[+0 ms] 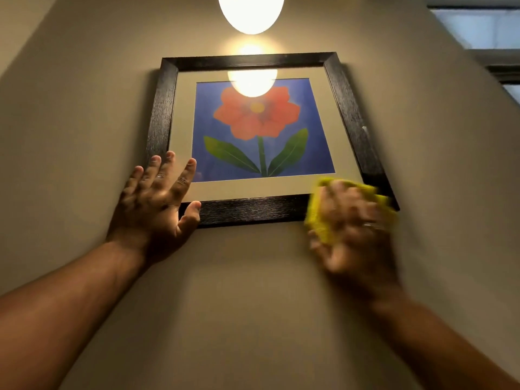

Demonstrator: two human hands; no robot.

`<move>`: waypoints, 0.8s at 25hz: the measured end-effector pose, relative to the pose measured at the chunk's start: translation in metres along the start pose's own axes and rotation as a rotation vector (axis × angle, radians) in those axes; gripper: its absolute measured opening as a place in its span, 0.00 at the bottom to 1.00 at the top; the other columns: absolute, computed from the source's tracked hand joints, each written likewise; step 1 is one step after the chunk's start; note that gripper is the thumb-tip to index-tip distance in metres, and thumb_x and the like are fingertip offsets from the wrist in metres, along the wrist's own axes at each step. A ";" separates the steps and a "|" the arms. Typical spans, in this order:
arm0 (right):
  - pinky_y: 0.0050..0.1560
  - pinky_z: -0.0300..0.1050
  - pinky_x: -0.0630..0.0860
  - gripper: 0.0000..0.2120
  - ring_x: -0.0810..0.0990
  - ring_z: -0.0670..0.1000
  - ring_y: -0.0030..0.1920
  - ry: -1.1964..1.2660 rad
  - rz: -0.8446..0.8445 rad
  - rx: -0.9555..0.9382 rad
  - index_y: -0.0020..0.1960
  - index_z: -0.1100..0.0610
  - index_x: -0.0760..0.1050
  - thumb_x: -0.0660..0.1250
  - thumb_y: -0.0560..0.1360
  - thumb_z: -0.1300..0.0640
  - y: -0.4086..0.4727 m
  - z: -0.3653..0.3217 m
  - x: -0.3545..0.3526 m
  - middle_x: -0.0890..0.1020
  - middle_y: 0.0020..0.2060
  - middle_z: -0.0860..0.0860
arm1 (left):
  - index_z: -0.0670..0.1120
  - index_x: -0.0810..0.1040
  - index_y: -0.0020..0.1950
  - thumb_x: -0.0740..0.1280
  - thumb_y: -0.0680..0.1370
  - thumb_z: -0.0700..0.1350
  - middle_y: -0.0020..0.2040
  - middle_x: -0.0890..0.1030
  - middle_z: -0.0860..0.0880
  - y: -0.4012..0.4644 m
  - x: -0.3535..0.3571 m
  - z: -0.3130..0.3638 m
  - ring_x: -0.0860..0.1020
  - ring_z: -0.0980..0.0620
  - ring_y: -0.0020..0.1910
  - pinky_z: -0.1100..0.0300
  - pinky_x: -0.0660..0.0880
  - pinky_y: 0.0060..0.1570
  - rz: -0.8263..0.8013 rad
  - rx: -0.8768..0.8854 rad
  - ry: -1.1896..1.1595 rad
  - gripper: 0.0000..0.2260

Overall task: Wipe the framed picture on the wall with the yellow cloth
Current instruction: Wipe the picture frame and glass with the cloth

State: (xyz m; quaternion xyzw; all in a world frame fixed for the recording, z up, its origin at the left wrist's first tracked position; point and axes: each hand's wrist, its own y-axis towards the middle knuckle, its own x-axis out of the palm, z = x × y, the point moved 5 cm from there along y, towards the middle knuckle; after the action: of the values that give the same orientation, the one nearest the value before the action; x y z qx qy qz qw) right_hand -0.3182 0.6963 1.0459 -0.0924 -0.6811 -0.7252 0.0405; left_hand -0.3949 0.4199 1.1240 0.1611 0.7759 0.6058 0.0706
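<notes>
A smooth beige wall [70,114] fills most of the view, matte and bare. At centre hangs the framed picture [250,209], square, its dark wood frame ridged with fine grain, a cream mat inside around a flat print of an orange flower with green leaves on blue; no writing can be read anywhere. A glowing oval lamp [250,12] at top centre reflects in the glass. The left hand [157,204] lies flat with fingers spread over the frame's lower left corner, gripping nothing. The right hand [351,229], blurred, presses the folded yellow cloth [318,218], nubby-looking, against the lower right corner.
</notes>
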 end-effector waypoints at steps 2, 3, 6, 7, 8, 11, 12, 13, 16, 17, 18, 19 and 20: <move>0.72 0.60 0.58 0.32 0.61 0.64 0.72 -0.074 0.047 0.344 0.74 0.56 0.57 0.51 0.73 0.44 -0.007 0.041 -0.014 0.63 0.74 0.60 | 0.53 0.54 0.78 0.49 0.74 0.61 0.79 0.57 0.39 -0.002 0.001 0.000 0.56 0.38 0.77 0.42 0.51 0.75 -0.002 -0.010 0.008 0.33; 0.72 0.60 0.58 0.32 0.60 0.65 0.72 -0.067 0.052 0.406 0.74 0.57 0.58 0.51 0.73 0.44 -0.005 0.033 -0.013 0.62 0.74 0.61 | 0.53 0.54 0.78 0.49 0.73 0.61 0.78 0.57 0.39 -0.001 0.001 0.000 0.56 0.38 0.77 0.42 0.51 0.75 0.000 -0.009 0.012 0.33; 0.74 0.56 0.54 0.29 0.61 0.62 0.73 0.089 -0.014 0.039 0.72 0.54 0.62 0.53 0.74 0.44 0.012 -0.072 0.006 0.65 0.73 0.57 | 0.52 0.56 0.78 0.50 0.74 0.60 0.78 0.59 0.38 -0.001 0.001 -0.001 0.58 0.37 0.76 0.41 0.52 0.74 0.007 0.000 0.011 0.33; 0.75 0.55 0.52 0.29 0.59 0.59 0.74 0.131 -0.092 -0.168 0.73 0.52 0.61 0.53 0.74 0.43 0.008 -0.109 0.013 0.64 0.74 0.55 | 0.53 0.56 0.78 0.50 0.74 0.60 0.78 0.59 0.38 -0.002 0.000 -0.001 0.58 0.37 0.76 0.41 0.53 0.74 0.012 -0.001 0.014 0.33; 0.76 0.55 0.49 0.29 0.57 0.57 0.75 0.156 -0.174 -0.324 0.74 0.50 0.59 0.53 0.74 0.42 0.004 -0.130 0.015 0.61 0.75 0.53 | 0.53 0.55 0.78 0.50 0.74 0.61 0.78 0.59 0.38 -0.003 0.000 -0.002 0.58 0.37 0.76 0.41 0.53 0.74 0.017 -0.006 0.018 0.33; 0.75 0.56 0.55 0.32 0.60 0.57 0.74 0.094 -0.153 -0.368 0.73 0.48 0.59 0.55 0.71 0.41 0.007 -0.075 0.008 0.63 0.74 0.52 | 0.52 0.56 0.78 0.50 0.74 0.60 0.78 0.59 0.38 -0.002 -0.001 0.000 0.58 0.37 0.76 0.41 0.53 0.74 0.025 -0.008 0.002 0.33; 0.72 0.59 0.59 0.32 0.64 0.60 0.72 0.030 -0.112 -0.239 0.73 0.49 0.61 0.55 0.70 0.41 0.007 -0.037 0.004 0.65 0.73 0.54 | 0.52 0.57 0.78 0.50 0.73 0.59 0.78 0.59 0.38 -0.001 -0.002 0.000 0.58 0.37 0.76 0.41 0.53 0.74 0.021 -0.004 -0.004 0.33; 0.70 0.61 0.61 0.32 0.65 0.62 0.71 -0.030 -0.078 -0.064 0.72 0.50 0.62 0.54 0.70 0.40 0.008 0.001 -0.004 0.66 0.73 0.56 | 0.52 0.57 0.78 0.50 0.73 0.59 0.78 0.59 0.38 -0.001 -0.002 0.001 0.58 0.37 0.76 0.40 0.53 0.74 0.019 -0.001 -0.006 0.33; 0.74 0.61 0.50 0.38 0.53 0.63 0.74 -0.040 -0.111 0.302 0.75 0.53 0.55 0.46 0.69 0.35 0.016 0.020 -0.011 0.58 0.75 0.59 | 0.53 0.56 0.78 0.50 0.73 0.59 0.78 0.59 0.38 -0.002 0.000 0.001 0.58 0.37 0.76 0.40 0.53 0.74 0.016 0.008 0.006 0.33; 0.75 0.59 0.44 0.40 0.49 0.62 0.75 0.007 -0.131 0.259 0.75 0.53 0.53 0.45 0.68 0.34 0.022 -0.010 -0.003 0.54 0.76 0.58 | 0.53 0.56 0.78 0.50 0.73 0.59 0.78 0.59 0.39 -0.001 0.000 0.000 0.58 0.37 0.76 0.40 0.53 0.74 0.014 0.009 0.004 0.33; 0.74 0.57 0.40 0.40 0.46 0.60 0.76 0.067 -0.170 0.123 0.75 0.52 0.52 0.45 0.69 0.33 0.025 -0.050 0.006 0.53 0.77 0.57 | 0.52 0.56 0.78 0.50 0.73 0.60 0.78 0.59 0.39 0.000 0.000 -0.001 0.58 0.38 0.76 0.40 0.53 0.74 0.014 0.011 0.003 0.33; 0.74 0.56 0.39 0.38 0.45 0.59 0.77 0.105 -0.210 -0.055 0.75 0.52 0.52 0.45 0.71 0.34 0.024 -0.090 0.013 0.52 0.77 0.56 | 0.52 0.56 0.78 0.50 0.73 0.60 0.78 0.60 0.39 -0.001 -0.001 -0.001 0.58 0.37 0.76 0.40 0.54 0.74 0.013 0.012 0.005 0.33; 0.75 0.55 0.39 0.35 0.45 0.57 0.77 0.140 -0.246 -0.237 0.75 0.51 0.52 0.46 0.73 0.36 0.019 -0.119 0.017 0.52 0.77 0.55 | 0.52 0.56 0.78 0.50 0.74 0.60 0.78 0.59 0.39 -0.001 -0.001 -0.001 0.58 0.37 0.76 0.40 0.54 0.74 0.010 0.012 0.008 0.33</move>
State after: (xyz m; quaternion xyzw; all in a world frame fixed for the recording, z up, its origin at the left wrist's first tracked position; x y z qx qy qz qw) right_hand -0.3408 0.5774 1.0613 0.0380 -0.5926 -0.8045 -0.0123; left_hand -0.3951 0.4182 1.1229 0.1628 0.7789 0.6023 0.0634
